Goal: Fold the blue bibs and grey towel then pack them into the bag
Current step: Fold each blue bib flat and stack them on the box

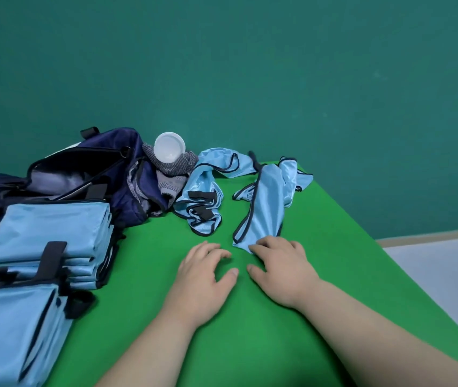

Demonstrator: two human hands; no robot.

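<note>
Two crumpled blue bibs with dark trim lie on the green table: one (pixel 201 196) in the middle, another (pixel 267 202) to its right. My right hand (pixel 281 270) rests on the near corner of the right bib, fingertips curled onto the cloth. Beside it my left hand (pixel 202 275) lies on the bare table with loosely bent fingers, holding nothing. The navy bag (pixel 82 174) lies open at the back left. A grey towel (pixel 172 174) hangs out of the bag's mouth. Two stacks of folded blue bibs stand at the left, the far stack (pixel 52 238) and the near stack (pixel 10 333).
A white plastic lid or cup (pixel 170 147) rests on the grey towel. The green table (pixel 250 331) ends at the right, where a pale floor (pixel 445 275) shows. A teal wall stands behind.
</note>
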